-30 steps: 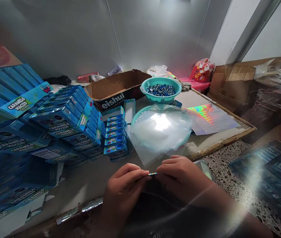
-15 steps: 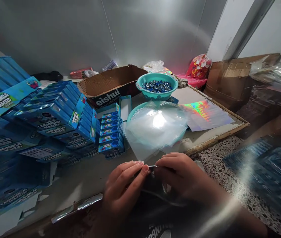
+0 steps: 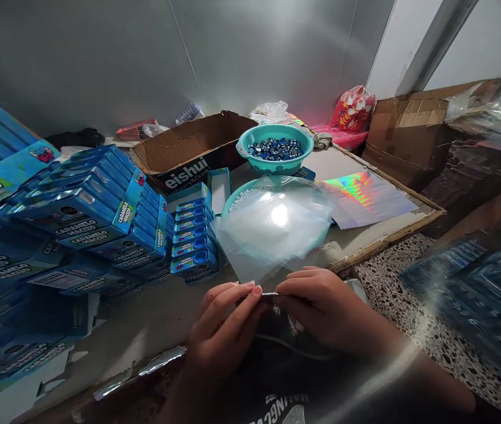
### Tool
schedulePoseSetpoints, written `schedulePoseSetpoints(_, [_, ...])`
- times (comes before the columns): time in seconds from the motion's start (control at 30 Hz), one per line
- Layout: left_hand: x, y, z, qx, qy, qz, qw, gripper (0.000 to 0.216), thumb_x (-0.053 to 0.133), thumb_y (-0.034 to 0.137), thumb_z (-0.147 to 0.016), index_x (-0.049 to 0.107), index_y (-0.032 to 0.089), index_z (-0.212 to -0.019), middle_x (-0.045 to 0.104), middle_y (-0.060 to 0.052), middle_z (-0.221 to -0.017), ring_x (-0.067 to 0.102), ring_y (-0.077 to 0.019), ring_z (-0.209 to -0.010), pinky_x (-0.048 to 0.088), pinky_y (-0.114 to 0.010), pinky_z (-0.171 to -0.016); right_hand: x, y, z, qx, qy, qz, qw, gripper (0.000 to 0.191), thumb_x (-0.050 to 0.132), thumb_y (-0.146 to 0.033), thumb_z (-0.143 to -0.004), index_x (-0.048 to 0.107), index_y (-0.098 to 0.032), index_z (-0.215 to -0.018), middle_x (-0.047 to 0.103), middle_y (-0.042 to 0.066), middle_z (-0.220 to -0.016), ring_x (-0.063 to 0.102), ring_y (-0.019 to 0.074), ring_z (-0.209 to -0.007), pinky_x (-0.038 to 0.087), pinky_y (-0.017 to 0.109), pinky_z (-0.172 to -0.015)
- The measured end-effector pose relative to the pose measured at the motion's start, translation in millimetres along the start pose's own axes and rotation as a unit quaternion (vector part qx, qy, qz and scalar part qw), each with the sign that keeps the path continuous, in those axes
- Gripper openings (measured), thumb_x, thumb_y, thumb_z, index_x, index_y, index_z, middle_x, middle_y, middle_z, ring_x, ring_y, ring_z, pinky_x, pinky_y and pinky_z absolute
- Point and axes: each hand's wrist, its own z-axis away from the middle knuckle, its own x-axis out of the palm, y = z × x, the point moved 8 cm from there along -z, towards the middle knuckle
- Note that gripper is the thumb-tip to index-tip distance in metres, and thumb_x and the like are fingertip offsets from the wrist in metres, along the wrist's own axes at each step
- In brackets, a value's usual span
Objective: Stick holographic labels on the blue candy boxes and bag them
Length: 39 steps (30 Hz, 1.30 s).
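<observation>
My left hand (image 3: 224, 321) and my right hand (image 3: 321, 303) meet at the front edge of the table, fingertips pinched. Between them runs a thin, shiny, silvery strip (image 3: 269, 295), gripped at both ends; the fingers hide most of it, so its kind is unclear. Just beyond the fingertips lie clear plastic sheets (image 3: 272, 227), spread over a wide teal bowl (image 3: 227, 206) with small white pieces at its left side. A second teal bowl (image 3: 272, 166) behind it holds many shiny dark-blue pieces (image 3: 277, 149). Left of the sheets stands a row of small blue boxes (image 3: 194, 238).
Stacked blue "Caramelo Macizo" packs (image 3: 100, 206) fill the left side. An open cardboard box (image 3: 201, 141) stands at the back. Holographic sheet (image 3: 361, 197) lies right, near the wooden table edge (image 3: 392, 234). More cartons (image 3: 405, 135) and plastic-wrapped blue packs (image 3: 489, 294) are beyond.
The view has shifted slightly, so the table's things sit a little further left. Both hands keep their pinch on the strip, with only slight finger movement.
</observation>
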Motion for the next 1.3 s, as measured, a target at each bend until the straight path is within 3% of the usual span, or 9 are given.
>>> schedulePoseSetpoints(0.5, [-5,11,16,0.058,0.024,-0.046,0.997,0.048,0.082,-0.004,-0.068,0.069,0.011,-0.112,0.071,-0.011,-0.108,0.066,-0.0237,-0.107,0.061,-0.039,-0.089,1,-4,4,0.005,0.003,-0.009,1.0,0.017,0.061,-0.021,-0.096,0.07,-0.018,-0.081,0.065,-0.001,-0.072,0.054,0.0107,-0.066,0.037,0.025,-0.063])
schedulePoseSetpoints(0.87, [-1,10,16,0.075,0.009,-0.049,0.996,0.045,0.081,0.001,-0.073,0.066,0.007,-0.115,0.07,-0.012,-0.105,0.064,-0.0242,-0.108,0.058,-0.041,-0.094,3,-7,8,-0.008,0.008,0.02,1.0,0.02,0.059,-0.022,-0.096,0.069,-0.017,-0.08,0.066,0.0,-0.073,0.056,0.0121,-0.068,0.037,0.027,-0.064])
schedulePoseSetpoints(1.07, [-2,11,22,0.07,-0.004,-0.035,0.997,0.047,0.079,-0.001,-0.073,0.067,0.012,-0.117,0.068,-0.009,-0.111,0.064,-0.0219,-0.112,0.058,-0.037,-0.098,4,-7,12,0.017,-0.015,0.018,1.0,0.021,0.057,-0.024,-0.099,0.071,-0.018,-0.085,0.068,-0.001,-0.075,0.056,0.0119,-0.07,0.037,0.028,-0.065])
schedulePoseSetpoints(1.3, [-4,15,31,0.086,0.006,-0.057,0.995,0.035,0.08,0.006,-0.075,0.069,0.017,-0.107,0.069,-0.008,-0.114,0.063,-0.0227,-0.116,0.057,-0.04,-0.1,7,-7,15,0.023,-0.033,0.023,0.999,0.022,0.057,-0.023,-0.099,0.066,-0.019,-0.08,0.059,-0.004,-0.068,0.05,0.01,-0.066,0.036,0.027,-0.066])
